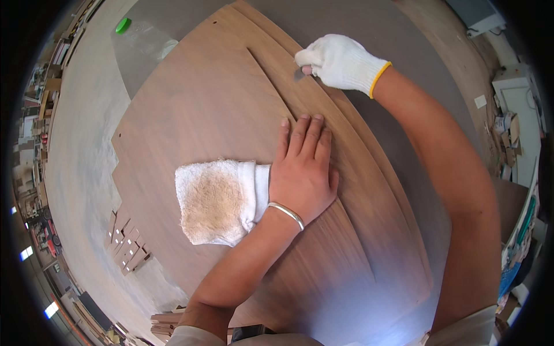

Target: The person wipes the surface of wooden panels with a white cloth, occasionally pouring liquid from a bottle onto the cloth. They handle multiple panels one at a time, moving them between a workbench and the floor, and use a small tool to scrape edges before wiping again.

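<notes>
My left hand, bare with a silver bangle at the wrist, lies flat on brown wood-grain panels. Its fingers are stretched out over the step between two overlapping boards. A folded white towel with a brown dusty stain rests on the panel at that hand's left side. Farther off to the right, my right hand wears a white knit glove with a yellow cuff. Its fingers pinch a small, thin grey blade over the narrow strip along the panels' right edge. A bare fingertip shows through the glove.
Beneath the panels is a grey tabletop. A clear plastic bottle with a green cap lies at the far left. Stacked wood pieces sit lower left, beyond the panels' stepped edge. A pale cabinet stands at the right.
</notes>
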`<action>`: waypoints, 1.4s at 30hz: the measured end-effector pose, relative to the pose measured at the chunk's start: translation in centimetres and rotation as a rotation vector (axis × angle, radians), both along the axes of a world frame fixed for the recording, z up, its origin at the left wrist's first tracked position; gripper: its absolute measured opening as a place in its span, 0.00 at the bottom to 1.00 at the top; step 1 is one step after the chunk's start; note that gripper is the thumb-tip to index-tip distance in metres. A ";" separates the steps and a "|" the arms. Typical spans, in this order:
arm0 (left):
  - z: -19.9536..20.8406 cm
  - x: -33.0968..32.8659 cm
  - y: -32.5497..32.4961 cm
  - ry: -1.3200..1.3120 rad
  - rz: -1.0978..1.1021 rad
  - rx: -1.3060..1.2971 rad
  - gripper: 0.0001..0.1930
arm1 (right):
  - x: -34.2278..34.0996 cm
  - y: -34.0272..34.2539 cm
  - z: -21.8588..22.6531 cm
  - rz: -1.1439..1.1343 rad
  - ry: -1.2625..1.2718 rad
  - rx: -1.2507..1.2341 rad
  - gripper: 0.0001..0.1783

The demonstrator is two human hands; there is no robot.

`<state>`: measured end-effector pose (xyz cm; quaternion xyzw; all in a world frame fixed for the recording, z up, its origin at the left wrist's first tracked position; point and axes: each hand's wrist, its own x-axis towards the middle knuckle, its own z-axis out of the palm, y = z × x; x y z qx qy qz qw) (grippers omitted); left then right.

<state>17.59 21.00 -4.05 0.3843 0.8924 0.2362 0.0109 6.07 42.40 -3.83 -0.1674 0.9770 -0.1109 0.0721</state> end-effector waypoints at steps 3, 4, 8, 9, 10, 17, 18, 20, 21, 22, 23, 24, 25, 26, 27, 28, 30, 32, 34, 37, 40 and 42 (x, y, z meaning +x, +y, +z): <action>-0.2 0.1 0.4 0.050 -0.012 -0.010 0.30 | 3.4 1.5 -0.6 0.067 0.041 0.079 0.10; -0.2 0.1 0.3 0.069 -0.008 -0.016 0.30 | 4.9 1.9 -0.8 0.091 0.065 0.090 0.09; -0.9 0.2 -0.1 0.147 0.007 -0.026 0.29 | 7.4 1.8 -0.7 0.031 -0.034 0.091 0.09; -1.0 0.2 -0.3 0.168 0.017 -0.036 0.29 | 6.7 1.3 -0.7 0.021 -0.058 0.053 0.10; -0.9 0.1 -0.2 0.190 0.018 -0.037 0.28 | 6.0 1.1 -0.6 -0.020 -0.037 0.036 0.09; -0.4 0.4 0.5 0.159 0.063 -0.016 0.30 | -3.5 -1.6 -0.1 -0.181 -0.006 0.020 0.12; -0.2 0.4 0.6 0.151 0.082 -0.006 0.31 | -4.5 -1.9 0.3 -0.209 -0.017 0.010 0.12; -0.2 0.4 0.5 0.134 0.110 0.009 0.31 | -5.4 -2.2 0.2 -0.204 -0.023 -0.005 0.12; -0.2 0.4 0.6 0.129 0.110 0.022 0.32 | -5.3 -1.7 0.2 -0.180 -0.010 -0.004 0.12; -0.2 0.4 0.9 0.120 0.107 0.036 0.32 | -5.1 -0.9 -0.1 -0.158 -0.002 0.000 0.12; -0.2 0.2 0.6 0.114 0.117 0.024 0.32 | -4.5 -1.1 -0.5 -0.076 0.086 0.008 0.11; -0.2 0.2 0.4 0.108 0.126 0.011 0.32 | -3.6 -1.0 -0.8 -0.052 0.054 0.069 0.11; -0.2 0.1 -0.1 0.103 0.145 -0.003 0.32 | -2.9 -1.5 -0.5 -0.012 0.026 0.092 0.10; -0.2 0.1 -0.2 0.111 0.150 -0.010 0.32 | -2.1 -1.1 -0.5 0.015 -0.003 0.121 0.10; -0.3 0.1 -0.4 0.120 0.157 -0.019 0.33 | -1.7 -1.1 -0.9 0.040 0.051 0.058 0.09; -0.2 0.1 -0.2 0.130 0.147 -0.022 0.33 | -2.0 -1.0 -0.9 0.021 0.073 0.074 0.09; -0.2 0.3 0.4 0.118 0.124 0.004 0.33 | -3.8 -0.6 -0.7 -0.028 0.119 0.115 0.10; -0.2 0.2 0.8 0.110 0.111 0.016 0.33 | -5.5 -0.9 -0.6 -0.107 0.086 0.077 0.10; -0.2 0.0 0.7 0.101 0.109 0.016 0.33 | -6.1 -1.7 -0.9 -0.148 0.064 0.050 0.09; -0.3 -0.2 0.1 0.109 0.135 0.011 0.33 | -4.7 -1.8 -1.1 -0.085 0.087 0.054 0.10; -0.5 -0.2 -0.2 0.112 0.132 -0.001 0.32 | -4.0 -1.7 -1.7 -0.053 0.118 0.044 0.10; -0.3 -0.2 0.2 0.097 0.126 0.024 0.32 | -4.7 -1.0 -1.7 -0.031 0.180 0.048 0.11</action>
